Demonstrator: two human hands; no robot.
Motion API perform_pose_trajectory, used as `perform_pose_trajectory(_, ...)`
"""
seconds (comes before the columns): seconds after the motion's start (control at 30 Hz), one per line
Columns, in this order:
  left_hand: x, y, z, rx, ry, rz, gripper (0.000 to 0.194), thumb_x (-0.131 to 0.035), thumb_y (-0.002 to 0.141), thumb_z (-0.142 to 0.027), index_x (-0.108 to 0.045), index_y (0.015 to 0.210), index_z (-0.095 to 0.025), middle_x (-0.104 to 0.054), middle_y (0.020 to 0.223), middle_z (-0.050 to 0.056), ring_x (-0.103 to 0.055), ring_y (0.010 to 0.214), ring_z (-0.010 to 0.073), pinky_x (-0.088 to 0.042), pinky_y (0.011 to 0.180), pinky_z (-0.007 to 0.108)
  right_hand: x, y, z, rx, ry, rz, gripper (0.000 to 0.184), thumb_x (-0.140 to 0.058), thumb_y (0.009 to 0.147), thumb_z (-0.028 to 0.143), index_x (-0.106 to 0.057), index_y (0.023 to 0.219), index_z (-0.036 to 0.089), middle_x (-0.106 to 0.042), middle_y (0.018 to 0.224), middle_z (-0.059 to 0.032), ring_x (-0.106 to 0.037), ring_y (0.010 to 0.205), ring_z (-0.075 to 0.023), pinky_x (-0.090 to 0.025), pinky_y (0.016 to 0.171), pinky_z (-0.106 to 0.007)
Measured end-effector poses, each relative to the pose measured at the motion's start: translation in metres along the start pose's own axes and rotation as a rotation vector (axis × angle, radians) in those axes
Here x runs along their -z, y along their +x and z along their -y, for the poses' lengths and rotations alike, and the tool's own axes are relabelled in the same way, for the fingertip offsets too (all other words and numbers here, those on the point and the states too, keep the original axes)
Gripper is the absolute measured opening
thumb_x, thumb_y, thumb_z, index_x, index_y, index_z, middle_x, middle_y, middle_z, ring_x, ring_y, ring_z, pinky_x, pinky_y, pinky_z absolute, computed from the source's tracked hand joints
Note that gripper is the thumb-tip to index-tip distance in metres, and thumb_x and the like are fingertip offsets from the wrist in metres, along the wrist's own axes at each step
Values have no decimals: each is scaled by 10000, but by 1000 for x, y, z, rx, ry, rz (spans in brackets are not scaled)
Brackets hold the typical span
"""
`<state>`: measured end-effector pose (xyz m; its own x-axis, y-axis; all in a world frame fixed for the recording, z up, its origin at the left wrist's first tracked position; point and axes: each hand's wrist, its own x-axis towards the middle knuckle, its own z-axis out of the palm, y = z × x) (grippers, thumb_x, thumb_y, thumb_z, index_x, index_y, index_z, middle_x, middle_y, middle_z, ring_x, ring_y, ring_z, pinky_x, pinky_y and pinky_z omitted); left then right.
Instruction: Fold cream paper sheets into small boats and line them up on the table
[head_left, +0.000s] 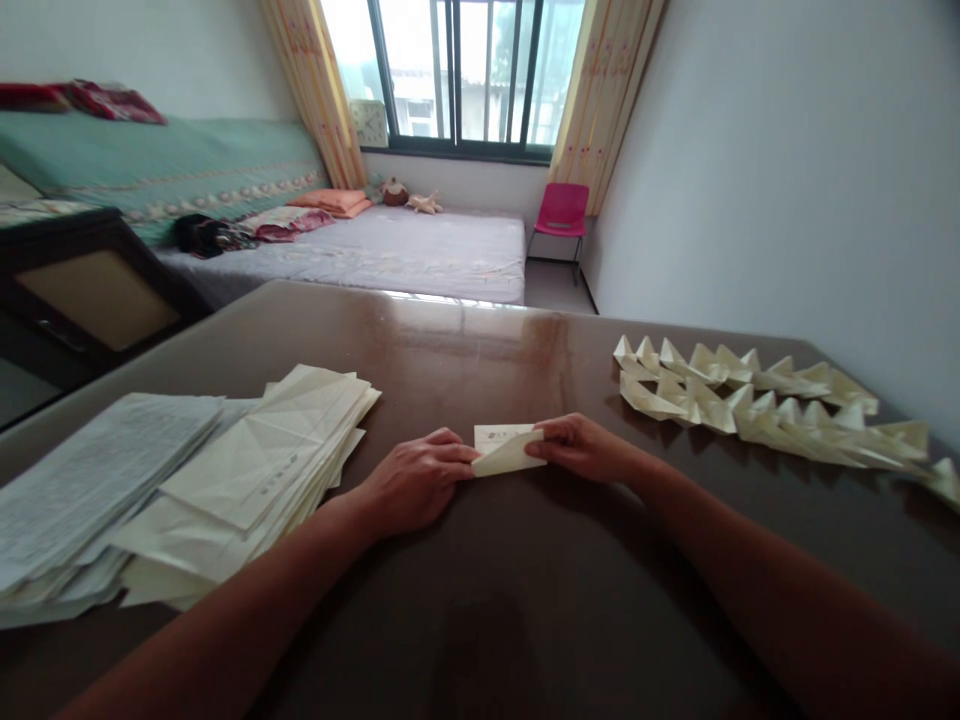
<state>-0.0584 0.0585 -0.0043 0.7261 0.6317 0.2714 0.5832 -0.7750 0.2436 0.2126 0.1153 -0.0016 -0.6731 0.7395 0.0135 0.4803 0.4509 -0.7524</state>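
Note:
A small folded sheet of cream paper (502, 460) with a bit of print on it lies at the middle of the brown table. My left hand (418, 478) has its fingers closed at the paper's left corner. On the opposite side, my right hand (581, 448) pinches the right edge, thumb and fingers around a raised flap. To the left of my left hand is a stack of creased cream sheets (262, 450). Two rows of folded paper pieces with pointed tips (765, 415) stand to the right, beyond my right hand.
A pile of printed sheets (112, 470) sits on the left of the glossy table (465, 370). Behind the table are a bed (435, 250), a pink chair (561, 212) and a window. A dark cabinet (90, 290) stands at the left, and a white wall runs along the right.

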Motion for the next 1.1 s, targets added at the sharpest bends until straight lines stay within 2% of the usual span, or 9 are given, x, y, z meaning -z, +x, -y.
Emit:
perform_pose_trajectory(0.13, 0, 0, 4, 14, 1, -24, 325, -463, 797, -85, -697, 971, -228, -661, 1038, 25, -566, 950, 147, -501, 853, 268, -10, 5, -1, -75, -119, -135, 354, -500, 861, 401, -478, 597, 165, -434, 542, 46, -363, 526, -85, -265, 497, -217)
perform_pose_trajectory(0.27, -2, 0, 2, 52, 27, -27, 333, -473, 796, -95, -698, 993, -242, -637, 978, 34, -551, 912, 159, -498, 800, 276, -16, 8, 6, -157, -308, -245, 280, -549, 794, 330, -418, 594, 184, -443, 545, 47, -366, 516, -85, -237, 505, -225)
perform_pose_trajectory(0.67, -6, -1, -2, 121, 128, -57, 316, -503, 779, -110, -685, 991, -257, -629, 899, 18, -552, 857, 153, -493, 706, 259, -21, 11, 5, -178, -404, -274, 186, -534, 765, 302, -473, 629, 190, -486, 549, 38, -404, 502, -91, -250, 508, -221)
perform_pose_trajectory(0.77, -7, 0, -5, 177, 158, -125, 261, -484, 830, -144, -679, 976, -240, -634, 896, 29, -559, 864, 161, -505, 718, 273, -22, 11, 4, -178, -394, -273, 175, -541, 759, 300, -483, 637, 190, -493, 553, 37, -411, 505, -91, -255, 509, -218)
perform_pose_trajectory(0.83, -9, 2, -10, 184, 165, -194, 280, -455, 873, -162, -651, 1068, -211, -647, 992, 53, -560, 967, 177, -508, 815, 299, -22, 11, 3, -179, -394, -269, 177, -543, 760, 302, -477, 639, 191, -492, 555, 38, -411, 509, -91, -259, 513, -217)
perform_pose_trajectory(0.9, -14, 5, -17, 128, 158, -194, 352, -436, 907, -196, -564, 1235, -175, -615, 1191, 80, -507, 1158, 199, -453, 976, 338, -22, 11, 2, -180, -395, -264, 184, -542, 765, 306, -467, 639, 193, -491, 557, 39, -410, 512, -91, -259, 515, -217)
perform_pose_trajectory(1.0, -22, 7, -28, 75, 153, -67, 513, -447, 925, -348, -401, 1387, -131, -457, 1422, 116, -353, 1351, 233, -331, 1108, 386, -22, 12, 3, -181, -399, -256, 195, -539, 769, 313, -460, 637, 193, -491, 558, 38, -407, 511, -91, -251, 512, -220)
perform_pose_trajectory(1.1, -28, 6, -32, 108, 138, 34, 630, -430, 921, -448, -301, 1441, -117, -351, 1490, 137, -281, 1396, 239, -293, 1127, 391, -21, 12, 4, -181, -405, -252, 199, -536, 773, 316, -456, 638, 193, -491, 559, 37, -409, 512, -92, -252, 513, -221)
